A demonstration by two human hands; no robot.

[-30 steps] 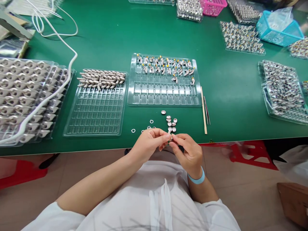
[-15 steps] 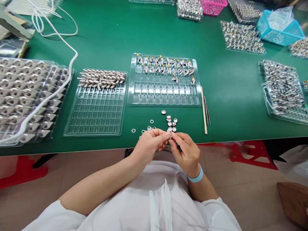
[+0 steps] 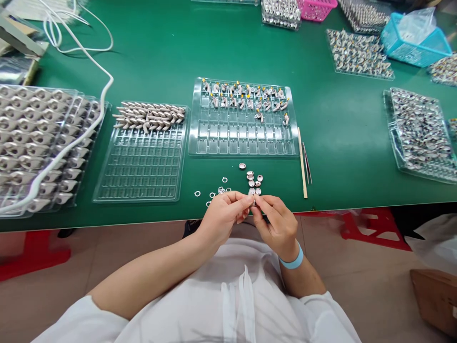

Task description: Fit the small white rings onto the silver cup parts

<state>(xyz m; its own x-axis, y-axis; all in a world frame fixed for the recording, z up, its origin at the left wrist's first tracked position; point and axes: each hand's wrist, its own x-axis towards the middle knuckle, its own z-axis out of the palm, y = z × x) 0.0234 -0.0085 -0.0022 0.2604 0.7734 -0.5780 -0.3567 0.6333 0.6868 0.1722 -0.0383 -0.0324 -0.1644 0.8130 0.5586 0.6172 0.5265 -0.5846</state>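
Observation:
My left hand (image 3: pixel 228 209) and my right hand (image 3: pixel 276 221) meet at the front edge of the green table, fingertips pinched together. Between them is a small silver-grey part (image 3: pixel 254 202), mostly covered by the fingers, so its exact kind is hidden. Just beyond the fingertips lie several small round metal caps (image 3: pixel 257 184). Thin white rings (image 3: pixel 222 190) are scattered to the left of these, near my left hand. Behind them stands a clear plastic tray (image 3: pixel 243 156), its back rows holding small grey curved parts with yellow tips (image 3: pixel 248 90).
A wooden stick (image 3: pixel 302 164) and tweezers (image 3: pixel 307 163) lie right of the tray. Leftward are a second clear tray (image 3: pixel 137 193) partly filled with grey parts, stacked full trays (image 3: pixel 24 143) and a white cable (image 3: pixel 71 145). Blue (image 3: pixel 410 47) and pink (image 3: pixel 317 10) baskets stand at the back right.
Hardly anything differs. Both hands keep their pinch at the same spot, with only a very slight shift of the fingers and the view.

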